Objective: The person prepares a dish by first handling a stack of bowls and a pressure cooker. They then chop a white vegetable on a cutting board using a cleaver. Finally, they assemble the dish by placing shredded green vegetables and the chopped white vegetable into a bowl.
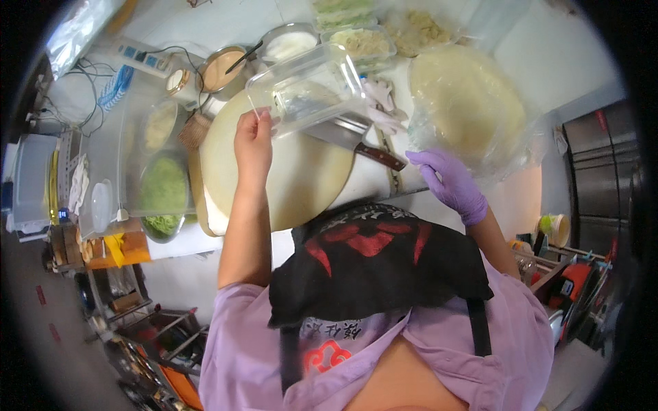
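My bare left hand [255,136] pinches the near left corner of a clear plastic container [308,92], tilted above a round chopping board [277,180]. A cleaver [349,138] with a brown wooden handle lies across the board's right edge. My right hand [444,177], in a purple glove, hovers right of the handle with its fingers partly bent; nothing shows in it. Beyond that hand is a large round pale thing [462,103] covered by clear plastic film. Crumpled pale gloves [383,105] lie between the container and the film.
At the back left stand a bowl of orange-brown sauce [223,71], a bowl of white contents [290,45] and a lidded jar [178,81]. A bowl of shredded green food [164,185] is at the left. Filled clear containers [362,42] are stacked at the back; cables hang at the left.
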A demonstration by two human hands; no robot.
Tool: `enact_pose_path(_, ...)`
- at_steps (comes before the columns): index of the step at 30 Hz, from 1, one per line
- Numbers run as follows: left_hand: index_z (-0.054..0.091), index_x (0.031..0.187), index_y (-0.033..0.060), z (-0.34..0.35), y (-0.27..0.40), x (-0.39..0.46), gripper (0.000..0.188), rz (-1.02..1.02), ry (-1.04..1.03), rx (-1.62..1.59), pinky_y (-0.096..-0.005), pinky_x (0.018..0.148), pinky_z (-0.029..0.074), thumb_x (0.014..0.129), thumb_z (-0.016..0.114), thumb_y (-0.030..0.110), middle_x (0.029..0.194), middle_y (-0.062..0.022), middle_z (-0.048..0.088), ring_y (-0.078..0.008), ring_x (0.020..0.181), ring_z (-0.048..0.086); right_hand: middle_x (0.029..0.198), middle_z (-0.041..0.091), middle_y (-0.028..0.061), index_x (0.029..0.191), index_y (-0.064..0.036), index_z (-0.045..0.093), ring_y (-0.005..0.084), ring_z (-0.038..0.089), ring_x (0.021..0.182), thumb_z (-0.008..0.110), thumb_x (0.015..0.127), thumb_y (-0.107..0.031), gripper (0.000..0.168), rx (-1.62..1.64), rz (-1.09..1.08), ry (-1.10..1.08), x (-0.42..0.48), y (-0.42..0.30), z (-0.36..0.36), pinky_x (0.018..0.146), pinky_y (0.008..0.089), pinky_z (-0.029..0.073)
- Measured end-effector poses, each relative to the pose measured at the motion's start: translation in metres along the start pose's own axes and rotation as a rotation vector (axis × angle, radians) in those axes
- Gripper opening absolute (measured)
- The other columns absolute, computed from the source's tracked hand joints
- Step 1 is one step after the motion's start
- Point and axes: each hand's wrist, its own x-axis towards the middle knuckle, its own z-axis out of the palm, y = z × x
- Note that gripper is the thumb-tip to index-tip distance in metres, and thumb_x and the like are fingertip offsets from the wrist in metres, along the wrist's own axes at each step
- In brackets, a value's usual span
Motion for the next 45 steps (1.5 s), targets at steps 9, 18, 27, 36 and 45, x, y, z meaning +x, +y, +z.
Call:
enact_pose_path(9,0.056,0.113,0.0004,0.031,0.063,-0.056,0.023,-0.032,0.081,-0.181,-0.0314,0.084,0.05,0.099,0.046,0.016,0.117,-0.0092,0.059,-0.0231,0.101,0.064,0.106,0.063,0.0155,0.11,0.001,0.061,0.0266,0.059,0.101,0.05,0.087,-0.002,0.026,0.185,-0.174,0.069,0.039,0.026,-0.021,0.093,0.0349,0.044)
enact_pose_path(18,0.057,0.114,0.0005,-0.126,-0.031,-0.265,0.029,-0.339,0.879,-0.263,-0.0317,0.088,0.048,0.1,0.045,0.023,0.113,-0.011,0.06,-0.0215,0.1,0.063,0.11,0.062,0.0153,0.109,0.003,0.061,0.026,0.057,0.107,0.047,0.09,-0.001,0.024,0.262,-0.311,-0.26,0.109,-0.015,0.097,0.097,0.0342,0.041)
enact_pose_path(27,0.051,0.057,-0.0058,-0.266,-0.263,-0.471,0.033,-0.767,1.404,0.142,-0.0397,0.051,0.035,0.082,0.058,0.015,0.049,-0.0099,0.044,-0.0172,0.05,0.04,0.111,0.06,0.0141,0.111,0.003,0.059,0.0234,0.057,0.104,0.046,0.089,0.002,0.026,0.045,-0.44,-0.684,0.141,-0.133,0.25,0.095,0.0316,0.043)
enact_pose_path(36,0.056,0.061,-0.0057,-0.321,-0.342,-0.382,0.032,-0.749,1.199,0.053,-0.0413,0.07,0.044,0.082,0.059,0.018,0.063,-0.0196,0.055,-0.0298,0.07,0.054,0.109,0.059,0.0133,0.111,0.002,0.06,0.0235,0.057,0.103,0.048,0.09,0.003,0.025,-0.056,-0.465,-0.755,0.156,-0.205,0.315,0.095,0.0313,0.042)
enact_pose_path(45,0.062,0.081,-0.0046,-0.337,-0.412,-0.306,0.031,-0.653,1.026,-0.075,-0.0355,0.086,0.044,0.09,0.055,0.024,0.103,-0.0209,0.058,-0.0301,0.098,0.052,0.109,0.061,0.0143,0.111,-0.001,0.061,0.0259,0.058,0.104,0.05,0.086,0.001,0.027,-0.084,-0.3,-0.726,0.146,-0.186,0.321,0.094,0.0332,0.044)
